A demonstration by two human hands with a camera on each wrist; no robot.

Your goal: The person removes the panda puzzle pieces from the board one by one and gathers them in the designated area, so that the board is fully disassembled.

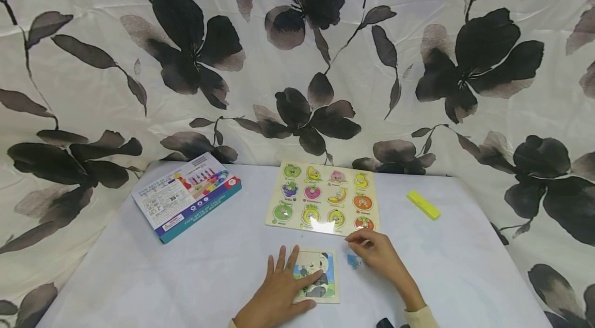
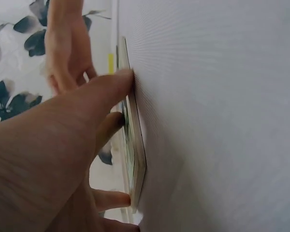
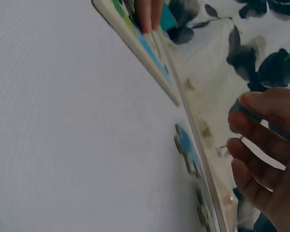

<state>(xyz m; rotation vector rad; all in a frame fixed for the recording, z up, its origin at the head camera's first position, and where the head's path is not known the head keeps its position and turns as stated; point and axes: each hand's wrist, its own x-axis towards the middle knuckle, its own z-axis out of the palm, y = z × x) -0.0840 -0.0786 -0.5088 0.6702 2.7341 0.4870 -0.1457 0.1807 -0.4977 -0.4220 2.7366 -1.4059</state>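
Observation:
My left hand (image 1: 279, 289) lies with spread fingers across a small wooden panda jigsaw puzzle (image 1: 337, 289). In the left wrist view its thumb (image 2: 113, 87) touches the edge of the puzzle board (image 2: 138, 159). My right hand (image 1: 377, 255) hovers to the right of the board, its fingers loosely bent. The right wrist view shows nothing between those fingers (image 3: 253, 128). Below them on the table lies a blue puzzle piece (image 1: 353, 261). A second loose piece (image 3: 203, 210) shows beside the blue piece (image 3: 186, 150) in the right wrist view, partly cut off by the frame.
Behind the panda puzzle lies a larger fruit picture board (image 1: 323, 196). A boxed set (image 1: 186, 196) sits at the back left, a yellow block (image 1: 423, 205) at the right. Something black (image 1: 385, 323) shows at the front edge. Flowered cloth (image 1: 297, 59) hangs behind the white table (image 1: 195, 276).

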